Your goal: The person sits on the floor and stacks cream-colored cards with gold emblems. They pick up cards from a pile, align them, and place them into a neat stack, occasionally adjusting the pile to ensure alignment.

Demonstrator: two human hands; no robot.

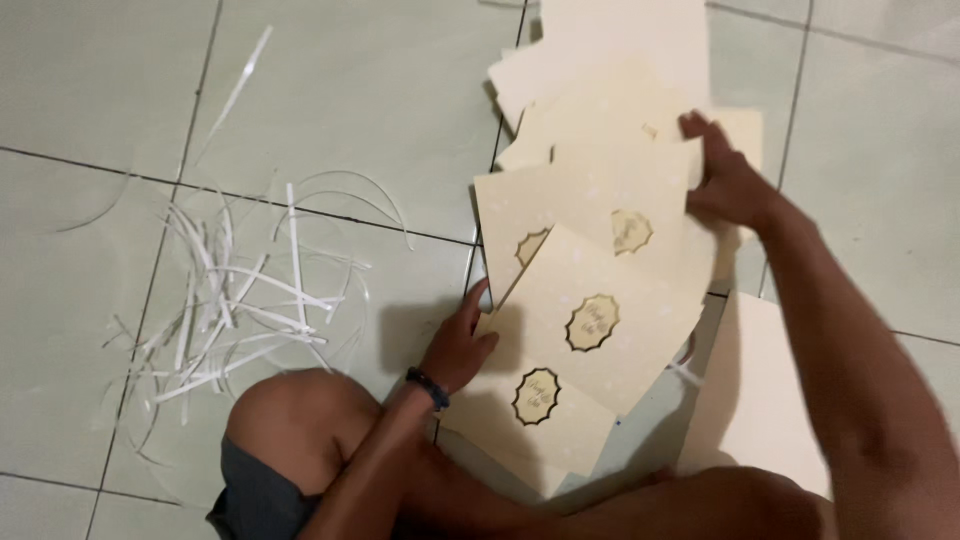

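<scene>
Cream paper envelopes with gold scalloped emblems lie fanned over the pale tiled floor at the frame's centre. The left hand presses their lower-left edge, fingers together and flat. The right hand, upper right, grips the envelopes' far edge with fingers curled. Loose white paper strips lie scattered at left.
</scene>
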